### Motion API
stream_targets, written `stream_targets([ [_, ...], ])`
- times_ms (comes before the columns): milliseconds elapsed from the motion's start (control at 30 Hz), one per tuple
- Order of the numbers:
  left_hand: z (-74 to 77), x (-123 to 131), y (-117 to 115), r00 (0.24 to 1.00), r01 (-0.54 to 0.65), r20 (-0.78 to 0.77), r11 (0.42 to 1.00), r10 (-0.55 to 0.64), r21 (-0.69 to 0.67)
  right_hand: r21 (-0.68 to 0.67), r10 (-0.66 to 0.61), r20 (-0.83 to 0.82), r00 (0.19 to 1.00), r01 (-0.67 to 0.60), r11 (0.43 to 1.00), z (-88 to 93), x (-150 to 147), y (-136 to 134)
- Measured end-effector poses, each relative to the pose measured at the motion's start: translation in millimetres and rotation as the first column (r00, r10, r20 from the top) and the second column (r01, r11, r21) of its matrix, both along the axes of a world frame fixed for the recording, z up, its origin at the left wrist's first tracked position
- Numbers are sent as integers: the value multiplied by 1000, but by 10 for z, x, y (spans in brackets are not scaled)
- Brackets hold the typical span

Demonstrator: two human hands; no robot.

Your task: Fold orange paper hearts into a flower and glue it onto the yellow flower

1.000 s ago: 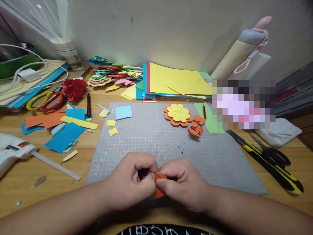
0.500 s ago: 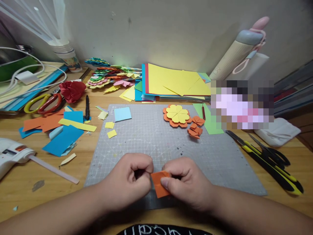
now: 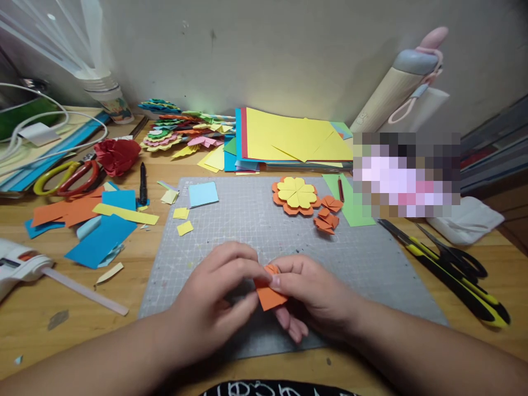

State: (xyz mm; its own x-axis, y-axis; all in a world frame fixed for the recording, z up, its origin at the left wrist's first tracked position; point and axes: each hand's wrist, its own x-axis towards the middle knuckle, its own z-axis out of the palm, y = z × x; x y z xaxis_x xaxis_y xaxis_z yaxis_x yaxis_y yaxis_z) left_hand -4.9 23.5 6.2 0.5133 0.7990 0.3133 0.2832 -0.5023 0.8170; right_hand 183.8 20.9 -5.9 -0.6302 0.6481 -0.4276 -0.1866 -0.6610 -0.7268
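Both my hands meet over the near part of the grey cutting mat (image 3: pixel 256 225). Between them is a small folded orange paper piece (image 3: pixel 269 294). My left hand (image 3: pixel 214 300) pinches its left edge with thumb and forefinger. My right hand (image 3: pixel 313 297) grips its right side, thumb on top and fingers curled beneath. Farther back on the mat lies a yellow and orange paper flower (image 3: pixel 296 195), with a few small folded orange pieces (image 3: pixel 328 214) beside it.
A stack of coloured paper sheets (image 3: pixel 289 140) and several paper flowers (image 3: pixel 173 132) lie at the back. Paper scraps (image 3: pixel 99 220), red-and-yellow scissors (image 3: pixel 66 176) and a glue gun (image 3: pixel 20 261) are left. Black-and-yellow scissors (image 3: pixel 449 264) lie right of the mat.
The orange piece has been turned and raised slightly between my hands. My left hand's fingers have loosened from a fist into a pinch, and my right hand's fingers now show under the paper.
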Motion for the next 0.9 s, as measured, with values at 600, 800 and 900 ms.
stream_targets([
  [600,-32,85,32,951,50,228,624,208,-780,399,-270,181,946,180,899,50,-19,15],
  [800,-12,54,28,966,-6,184,722,184,-692,484,-177,266,948,27,875,64,-37,7],
  [900,-4,48,68,969,-25,157,703,193,-711,496,-219,264,939,62,866,53,-38,3],
])
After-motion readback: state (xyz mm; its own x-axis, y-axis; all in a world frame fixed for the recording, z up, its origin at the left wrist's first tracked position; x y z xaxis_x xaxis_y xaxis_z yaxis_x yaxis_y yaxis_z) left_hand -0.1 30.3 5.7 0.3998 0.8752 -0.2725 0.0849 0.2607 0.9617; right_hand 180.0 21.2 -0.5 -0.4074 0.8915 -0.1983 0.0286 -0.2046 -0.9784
